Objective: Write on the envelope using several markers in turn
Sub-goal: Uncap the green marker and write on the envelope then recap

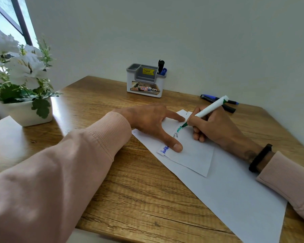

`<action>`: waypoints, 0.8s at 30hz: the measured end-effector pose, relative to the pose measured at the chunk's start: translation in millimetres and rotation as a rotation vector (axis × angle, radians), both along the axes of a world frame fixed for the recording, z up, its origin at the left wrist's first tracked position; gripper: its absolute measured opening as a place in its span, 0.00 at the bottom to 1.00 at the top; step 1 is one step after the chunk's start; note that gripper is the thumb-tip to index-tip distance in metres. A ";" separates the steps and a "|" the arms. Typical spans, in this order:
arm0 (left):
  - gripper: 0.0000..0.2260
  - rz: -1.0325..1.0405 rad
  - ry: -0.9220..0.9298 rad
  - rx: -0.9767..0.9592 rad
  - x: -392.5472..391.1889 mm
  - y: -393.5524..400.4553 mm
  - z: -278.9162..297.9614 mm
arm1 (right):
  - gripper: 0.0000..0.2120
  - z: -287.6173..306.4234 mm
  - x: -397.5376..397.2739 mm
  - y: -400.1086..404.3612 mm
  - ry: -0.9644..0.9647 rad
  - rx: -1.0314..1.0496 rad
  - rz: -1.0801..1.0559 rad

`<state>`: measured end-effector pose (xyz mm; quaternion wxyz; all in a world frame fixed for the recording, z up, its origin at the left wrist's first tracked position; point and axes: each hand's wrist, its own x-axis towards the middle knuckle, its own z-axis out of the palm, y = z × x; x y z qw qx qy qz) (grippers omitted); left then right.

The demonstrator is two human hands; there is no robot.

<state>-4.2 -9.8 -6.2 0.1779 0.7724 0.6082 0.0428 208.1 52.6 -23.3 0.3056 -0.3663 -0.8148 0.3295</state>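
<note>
Writing is under way: green marker (204,111) clamped in right hand (216,128) grip, tip touching envelope (191,151), barrel slanting up-right from it. Left hand (147,123), splayed, pins envelope's left edge.

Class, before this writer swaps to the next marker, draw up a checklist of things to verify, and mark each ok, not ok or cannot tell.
1. Envelope pinned flat by left hand: ok.
2. Green marker gripped in right hand, tip on the paper: ok.
3. Green marker's cap within sight: cannot tell.
4. Spare markers lying beyond the right hand: ok.
5. Backing sheet under the envelope: ok.
</note>
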 end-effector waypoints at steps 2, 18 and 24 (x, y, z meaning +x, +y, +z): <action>0.49 0.000 0.003 -0.001 0.8 0.0 0.4 | 0.08 -0.6 0.5 0.5 0.009 0.004 -0.004; 0.45 -0.004 -0.012 0.041 -2.4 1.3 -3.1 | 0.08 -2.1 -1.0 3.4 -0.006 -0.013 -0.030; 0.45 0.015 0.014 0.000 0.5 -0.7 -0.5 | 0.11 -3.4 -2.0 7.1 0.043 -0.054 -0.058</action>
